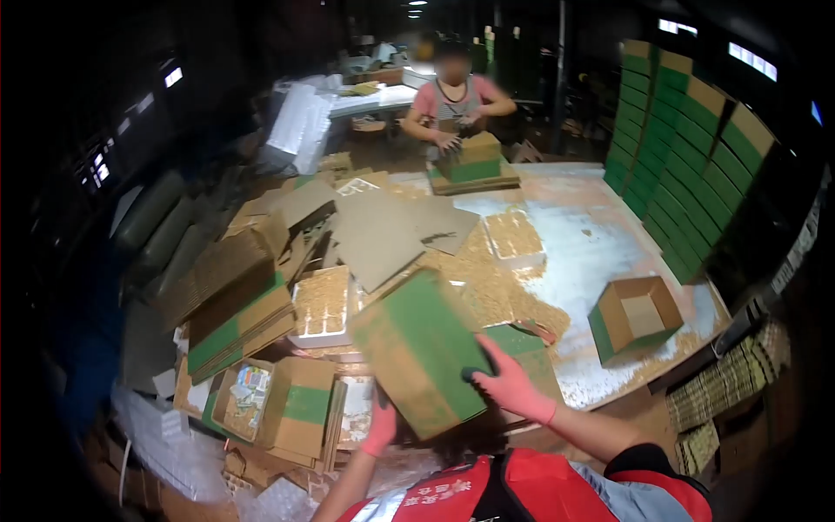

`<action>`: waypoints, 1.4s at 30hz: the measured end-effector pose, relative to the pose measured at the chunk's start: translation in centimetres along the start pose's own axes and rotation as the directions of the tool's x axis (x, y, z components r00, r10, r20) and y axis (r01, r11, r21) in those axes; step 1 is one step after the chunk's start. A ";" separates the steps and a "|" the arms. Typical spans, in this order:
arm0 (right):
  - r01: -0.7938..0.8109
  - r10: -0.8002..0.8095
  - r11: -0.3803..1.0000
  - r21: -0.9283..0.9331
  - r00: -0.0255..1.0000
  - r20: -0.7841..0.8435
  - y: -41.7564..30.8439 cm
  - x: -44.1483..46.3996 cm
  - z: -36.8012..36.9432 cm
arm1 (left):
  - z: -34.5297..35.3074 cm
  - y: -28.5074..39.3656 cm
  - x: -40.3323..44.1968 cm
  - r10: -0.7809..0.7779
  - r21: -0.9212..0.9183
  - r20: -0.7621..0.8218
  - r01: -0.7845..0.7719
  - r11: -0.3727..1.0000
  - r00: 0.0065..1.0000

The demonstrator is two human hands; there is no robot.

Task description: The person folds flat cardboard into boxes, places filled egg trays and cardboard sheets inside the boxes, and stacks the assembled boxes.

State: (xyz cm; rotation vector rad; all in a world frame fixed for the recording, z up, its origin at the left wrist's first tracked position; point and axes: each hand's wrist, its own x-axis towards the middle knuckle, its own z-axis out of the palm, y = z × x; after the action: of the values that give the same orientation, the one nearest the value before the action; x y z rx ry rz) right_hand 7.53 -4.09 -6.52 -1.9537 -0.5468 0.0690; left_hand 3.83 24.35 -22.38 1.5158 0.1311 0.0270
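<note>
The pale worktable (600, 252) carries scattered tan crumbs (544, 320), an open green-and-brown carton (645, 345) and a crumb-filled white tray (524, 261).

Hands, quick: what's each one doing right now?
Left hand: holding the tilted green-and-brown box at its left edge, fingers partly hidden.
Right hand: holding the same box at its right edge, fingers spread.

The left hand (380, 428) and the right hand (513, 387) wear coral-pink gloves (535, 405) that reach to the wrists, with dark, nearly black fingertips (474, 375). A bright red vest (544, 478) covers the torso, white characters (437, 494) printed on its left side, a black strip (498, 489) down the middle and a pale grey-blue panel (602, 489) on the right. A black sleeve (648, 463) circles the right upper arm.
</note>
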 end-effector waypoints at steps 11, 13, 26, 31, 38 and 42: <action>0.475 -0.214 0.865 -0.164 0.643 0.735 0.3 1.3 -3.0 | -1.9 10.3 1.0 -0.225 0.237 -0.053 0.231 0.944 0.973; 0.289 -0.193 0.947 -0.143 0.864 0.466 1.5 5.9 -6.6 | 0.7 12.1 3.4 -0.169 0.456 -0.022 0.161 0.875 0.985; -0.657 0.784 0.553 0.512 0.618 -0.054 25.2 14.8 -10.3 | 3.2 12.7 2.4 -0.173 0.553 -0.244 0.283 0.784 0.954; -0.328 0.533 0.816 0.475 0.745 -0.401 29.7 16.2 -13.1 | 1.9 12.1 1.4 -0.155 0.627 -0.212 0.257 0.736 0.965; -0.175 0.339 0.841 0.513 0.908 -0.246 10.3 10.6 -26.7 | 1.5 9.6 3.6 -0.134 0.561 -0.175 0.210 0.801 0.975; -0.387 0.434 0.793 0.470 0.901 0.011 0.8 8.4 -25.3 | 1.6 6.0 10.5 -0.161 0.163 0.206 0.129 0.978 0.965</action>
State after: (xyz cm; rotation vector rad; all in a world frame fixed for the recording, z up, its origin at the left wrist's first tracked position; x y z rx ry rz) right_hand 22.63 -22.44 5.62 -1.5577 -0.0142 0.3487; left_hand 14.80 24.16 -17.05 1.6438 0.0692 -0.2718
